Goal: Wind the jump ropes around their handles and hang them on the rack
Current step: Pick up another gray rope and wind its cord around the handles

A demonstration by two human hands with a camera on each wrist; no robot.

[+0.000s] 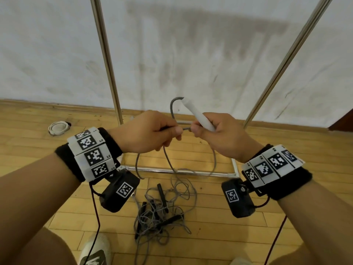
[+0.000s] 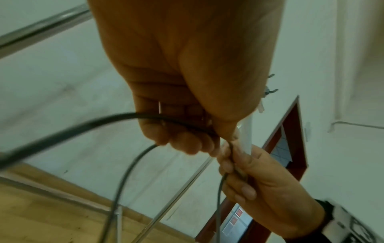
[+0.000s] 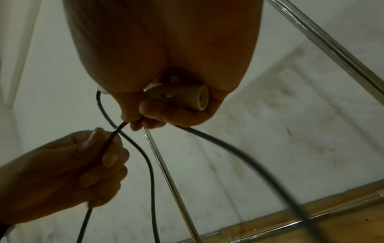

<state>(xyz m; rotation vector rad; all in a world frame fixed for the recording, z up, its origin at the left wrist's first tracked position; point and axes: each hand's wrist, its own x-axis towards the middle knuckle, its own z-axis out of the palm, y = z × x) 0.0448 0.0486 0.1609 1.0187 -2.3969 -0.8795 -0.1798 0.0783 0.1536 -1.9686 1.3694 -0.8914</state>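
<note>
white handle [image 1: 198,115] slants up and away in the right hand's [image 1: 219,137] closed grip, grey rope [image 1: 172,108] looping from its far tip back to the left hand's [image 1: 149,133] pinch just beside it

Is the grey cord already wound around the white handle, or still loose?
Still loose: the grey cord arcs off the bare white handle and hangs to the floor.

Wood floor [image 1: 286,142] and stained white wall [image 1: 172,54]

A round whitish thing [image 1: 58,127], perhaps a floor socket, sits near the wall; shoe [image 1: 93,251] below.
</note>
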